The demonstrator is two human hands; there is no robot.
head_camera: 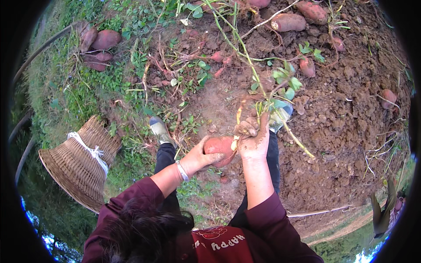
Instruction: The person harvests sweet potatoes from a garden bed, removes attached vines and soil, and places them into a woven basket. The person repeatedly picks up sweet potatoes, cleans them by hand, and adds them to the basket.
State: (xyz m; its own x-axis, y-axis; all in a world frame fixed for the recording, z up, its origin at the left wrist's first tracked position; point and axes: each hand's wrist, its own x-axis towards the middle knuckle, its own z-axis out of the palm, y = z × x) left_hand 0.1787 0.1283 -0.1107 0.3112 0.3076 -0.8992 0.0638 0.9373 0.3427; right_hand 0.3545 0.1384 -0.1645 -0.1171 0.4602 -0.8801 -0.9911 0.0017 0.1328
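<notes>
My left hand (200, 157), with a bracelet at the wrist, is closed around a large reddish sweet potato (219, 148) in front of my legs. Just to its right, my muddy right hand (255, 138) grips the stem end of a sweet potato vine (267, 98). The vine's green stems and leaves stick out above and to the right of that hand. A pale, broken root end lies between the sweet potato and my right hand. Whether the sweet potato is still joined to the vine, I cannot tell.
A woven wicker basket (79, 157) tied with white cloth lies tilted at left. Sweet potatoes (107, 40) sit on grass at upper left; more (289, 22) lie on dug soil (342, 121) at upper right. My shoes (160, 130) stand on either side. Another person (383, 210) is partly visible at lower right.
</notes>
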